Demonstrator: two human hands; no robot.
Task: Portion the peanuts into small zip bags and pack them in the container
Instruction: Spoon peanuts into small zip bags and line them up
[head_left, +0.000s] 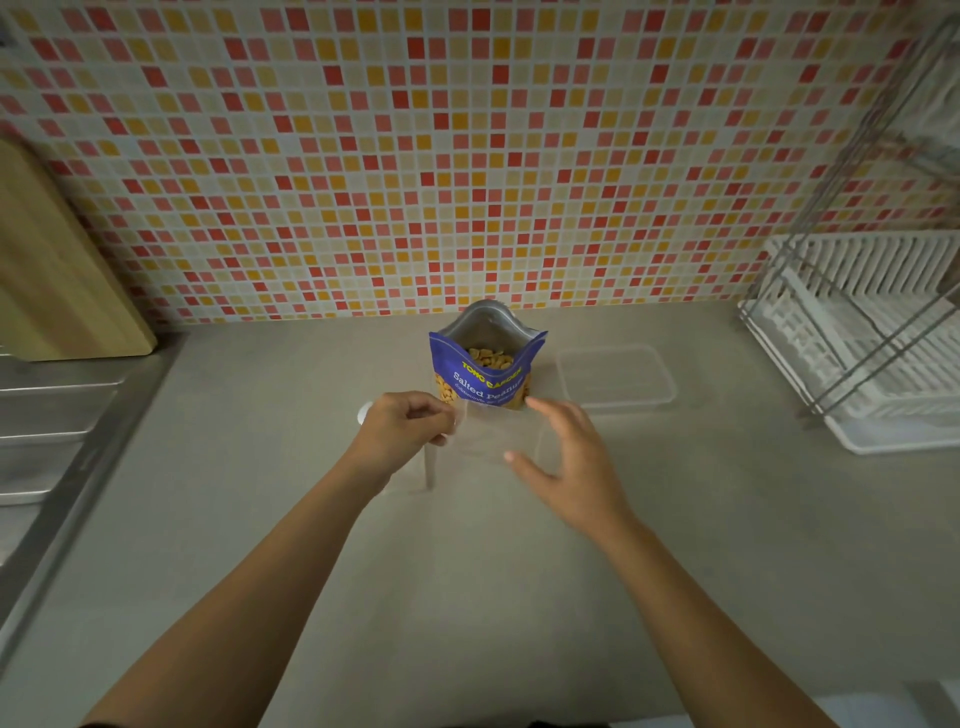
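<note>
Two hands stretched forward over the desk (727, 519). Left hand (402, 423) pinched a clear zip bag (488, 436) by its top corner, fingers curled. Right hand (569, 457) hovered beside it, fingers spread, holding nothing. Bag blurred, edges hard to trace, just before the open peanut pouch (485, 371); container (615, 382) right of pouch.

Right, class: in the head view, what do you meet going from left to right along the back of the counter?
wooden chopping board → peanut bag → clear container → white dish rack
</note>
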